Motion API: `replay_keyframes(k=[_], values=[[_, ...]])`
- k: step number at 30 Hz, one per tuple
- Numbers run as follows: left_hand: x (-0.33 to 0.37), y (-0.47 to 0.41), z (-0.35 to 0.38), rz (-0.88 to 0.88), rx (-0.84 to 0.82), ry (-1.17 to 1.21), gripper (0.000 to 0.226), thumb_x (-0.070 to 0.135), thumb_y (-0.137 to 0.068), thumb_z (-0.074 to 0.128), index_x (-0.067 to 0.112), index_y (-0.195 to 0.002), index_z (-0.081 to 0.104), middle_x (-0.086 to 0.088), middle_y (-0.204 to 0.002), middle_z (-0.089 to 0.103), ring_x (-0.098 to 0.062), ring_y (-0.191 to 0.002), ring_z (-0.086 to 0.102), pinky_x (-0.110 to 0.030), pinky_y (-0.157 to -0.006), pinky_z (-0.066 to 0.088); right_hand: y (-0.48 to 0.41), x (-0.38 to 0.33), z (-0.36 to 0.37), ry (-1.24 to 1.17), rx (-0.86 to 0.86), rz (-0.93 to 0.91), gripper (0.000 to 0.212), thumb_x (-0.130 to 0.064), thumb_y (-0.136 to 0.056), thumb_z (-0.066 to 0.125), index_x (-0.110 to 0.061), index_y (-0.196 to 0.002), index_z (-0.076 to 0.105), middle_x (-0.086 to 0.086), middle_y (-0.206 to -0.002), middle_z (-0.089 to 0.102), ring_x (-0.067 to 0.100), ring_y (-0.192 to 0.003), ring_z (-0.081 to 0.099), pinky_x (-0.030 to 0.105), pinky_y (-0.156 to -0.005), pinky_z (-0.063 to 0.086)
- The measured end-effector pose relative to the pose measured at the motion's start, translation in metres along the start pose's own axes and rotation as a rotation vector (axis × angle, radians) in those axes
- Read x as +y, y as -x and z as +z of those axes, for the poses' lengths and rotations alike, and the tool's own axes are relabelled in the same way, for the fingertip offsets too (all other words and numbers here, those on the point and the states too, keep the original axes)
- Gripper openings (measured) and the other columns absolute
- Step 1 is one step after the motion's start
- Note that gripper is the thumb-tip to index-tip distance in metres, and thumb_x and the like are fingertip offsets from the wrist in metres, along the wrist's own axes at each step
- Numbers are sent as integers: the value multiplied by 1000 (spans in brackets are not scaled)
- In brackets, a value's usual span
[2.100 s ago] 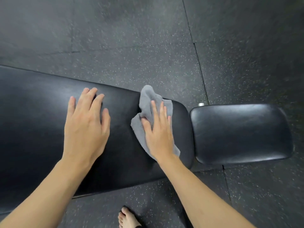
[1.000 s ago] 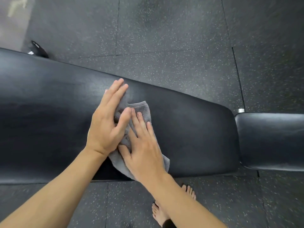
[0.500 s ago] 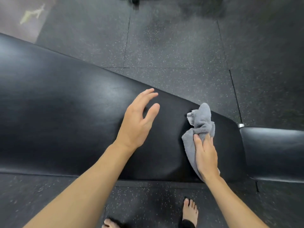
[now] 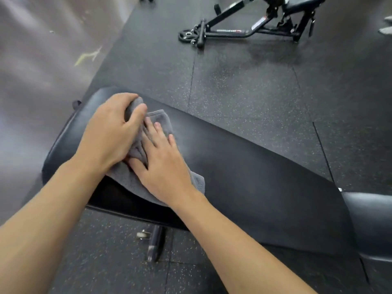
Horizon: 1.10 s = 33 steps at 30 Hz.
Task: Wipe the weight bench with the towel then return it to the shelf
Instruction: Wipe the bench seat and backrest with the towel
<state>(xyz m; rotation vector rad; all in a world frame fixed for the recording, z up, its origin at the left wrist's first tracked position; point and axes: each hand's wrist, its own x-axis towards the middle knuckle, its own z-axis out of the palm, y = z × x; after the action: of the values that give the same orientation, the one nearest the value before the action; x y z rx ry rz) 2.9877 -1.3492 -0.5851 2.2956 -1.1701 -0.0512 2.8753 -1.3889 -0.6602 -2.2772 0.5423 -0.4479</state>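
Observation:
The black padded weight bench (image 4: pixel 254 179) runs from left to lower right, with its separate seat pad (image 4: pixel 373 221) at the right edge. A grey towel (image 4: pixel 161 124) lies crumpled near the bench's left end. My left hand (image 4: pixel 108 132) curls over the towel's far end and grips it. My right hand (image 4: pixel 163 164) presses flat on the towel's middle, fingers spread. Both hands cover much of the cloth; a corner (image 4: pixel 199 183) sticks out by my right wrist.
Speckled black rubber floor tiles (image 4: pixel 244 90) surround the bench. Another black exercise machine (image 4: pixel 250 22) stands at the far top right. A grey smooth floor (image 4: pixel 42 60) lies to the left. A bench leg with a small wheel (image 4: pixel 153 240) shows beneath the pad.
The towel and my right hand have swept from the bench's right end to its left end. My left hand, free half a second ago, now grips the towel. The view has tilted up.

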Motion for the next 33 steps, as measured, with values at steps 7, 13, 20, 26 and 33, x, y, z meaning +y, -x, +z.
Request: replay_keyframes(k=[7,13,20,26,33], values=[[-44,27,-31,97,-98,-338,60,43,-94,40,4,-134,62,-11,-153,51,-31,-143,45,-49,-121,27,89,116,-64,-84,118,520,47,-45,-104,43,-49,-149,32,-16,-155,40,14,-151,28,46,-119,28],[-40,38,-40,-173,125,-117,37,21,-97,52,18,-132,63,9,-151,52,-22,-133,51,-42,-101,43,105,83,-49,-78,172,524,35,-56,-96,39,-53,-131,45,-13,-142,52,23,-134,50,55,-110,40],[-74,33,-51,-501,261,659,26,26,-93,57,22,-111,75,12,-107,75,-9,-106,68,-37,-103,52,-29,-37,9,48,-3,-53,58,-60,-98,35,-51,-153,23,-9,-170,13,9,-157,-1,34,-125,-1],[-65,34,-49,-495,514,813,30,32,-101,44,13,-98,67,11,-95,68,-3,-89,56,-21,-83,43,-158,-84,22,248,-27,-21,27,-46,-92,52,-24,-86,66,3,-107,70,30,-114,57,48,-102,39],[-58,47,-57,-401,743,942,45,28,-100,35,6,-126,65,-6,-134,64,-14,-131,55,-31,-113,39,-142,-114,16,452,-194,-97,36,-52,-82,41,-27,-71,64,-9,-68,45,31,-95,58,46,-94,36]])
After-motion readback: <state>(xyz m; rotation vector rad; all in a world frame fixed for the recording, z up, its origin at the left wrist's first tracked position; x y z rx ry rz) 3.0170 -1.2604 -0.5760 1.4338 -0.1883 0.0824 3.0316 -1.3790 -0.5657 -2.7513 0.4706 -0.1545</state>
